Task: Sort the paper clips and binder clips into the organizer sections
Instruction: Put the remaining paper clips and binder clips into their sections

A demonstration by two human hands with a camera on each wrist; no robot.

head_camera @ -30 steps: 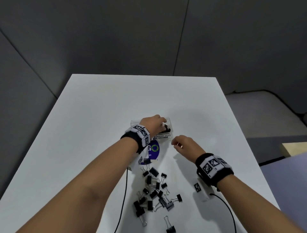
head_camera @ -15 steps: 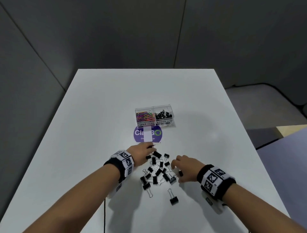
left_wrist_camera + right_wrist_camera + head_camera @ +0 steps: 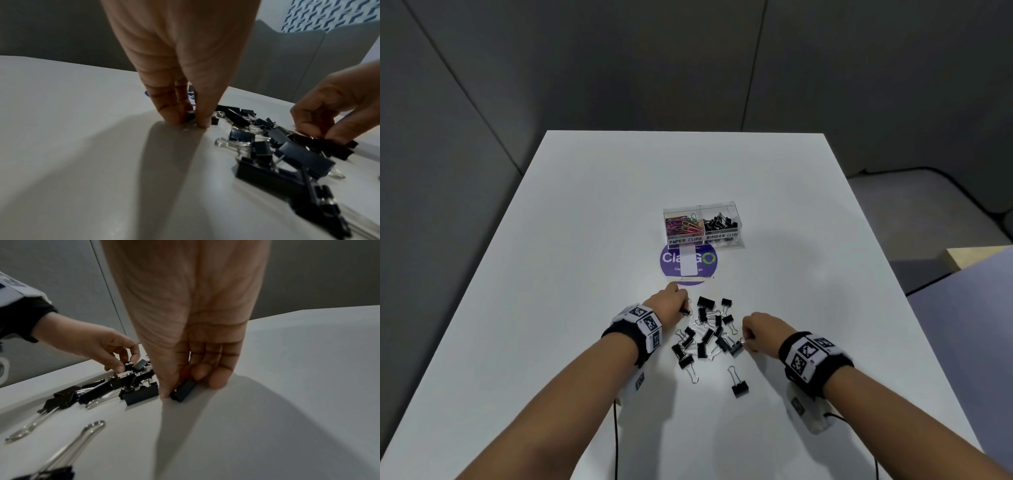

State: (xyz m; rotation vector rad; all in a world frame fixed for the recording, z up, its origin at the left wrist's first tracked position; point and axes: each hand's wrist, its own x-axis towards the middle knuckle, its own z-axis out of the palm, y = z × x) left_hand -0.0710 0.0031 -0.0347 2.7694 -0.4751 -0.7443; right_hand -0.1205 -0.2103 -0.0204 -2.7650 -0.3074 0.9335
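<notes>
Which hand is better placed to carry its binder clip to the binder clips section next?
Left, probably. Both hands already pinch a clip at the pile's edges, but the left hand sits at the far edge, nearer the organizer, while the right hand works the near right edge.

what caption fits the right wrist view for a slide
Right hand pinching a black binder clip off the white table.

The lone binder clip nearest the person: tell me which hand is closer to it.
Right. The right hand is just beyond the lone binder clip, slightly to its right; the left hand is farther, across the pile.
</notes>
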